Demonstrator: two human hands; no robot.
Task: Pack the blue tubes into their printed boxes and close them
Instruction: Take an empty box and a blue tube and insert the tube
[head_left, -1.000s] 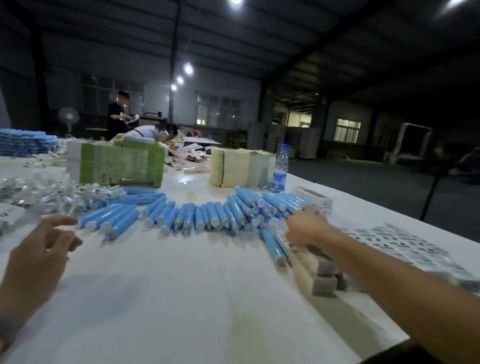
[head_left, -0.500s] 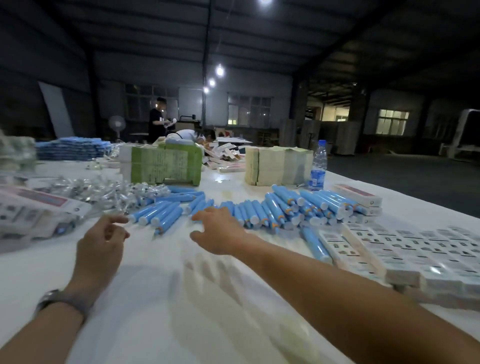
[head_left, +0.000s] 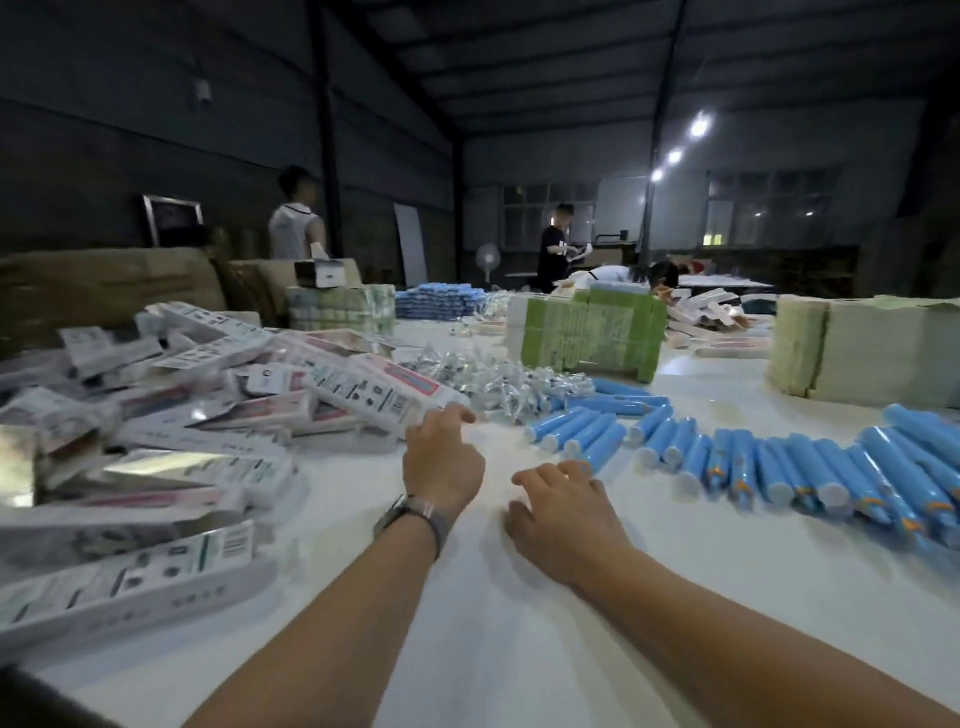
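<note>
Several blue tubes (head_left: 743, 457) with white caps lie in a long row across the white table (head_left: 493, 623), from the middle to the right edge. A heap of printed white-and-pink boxes (head_left: 171, 415) covers the left side. My left hand (head_left: 441, 457), a watch on its wrist, reaches toward the nearest box (head_left: 379, 389) with fingers extended; contact cannot be made out. My right hand (head_left: 561, 504) hovers over the table with loose fingers, its tips close to the nearest tube (head_left: 605, 447). Neither hand holds anything.
A pile of small clear wrapped items (head_left: 498, 379) lies behind the tubes. Green and beige bundled stacks (head_left: 592, 332) stand further back, and a beige one (head_left: 862, 353) at the right. More blue tubes (head_left: 436, 301) are stacked far off. People (head_left: 556, 244) work at the far end.
The view has swung left, bringing the box heap into sight. My right hand has moved left along the tubes. My left hand has stretched forward toward the boxes.
</note>
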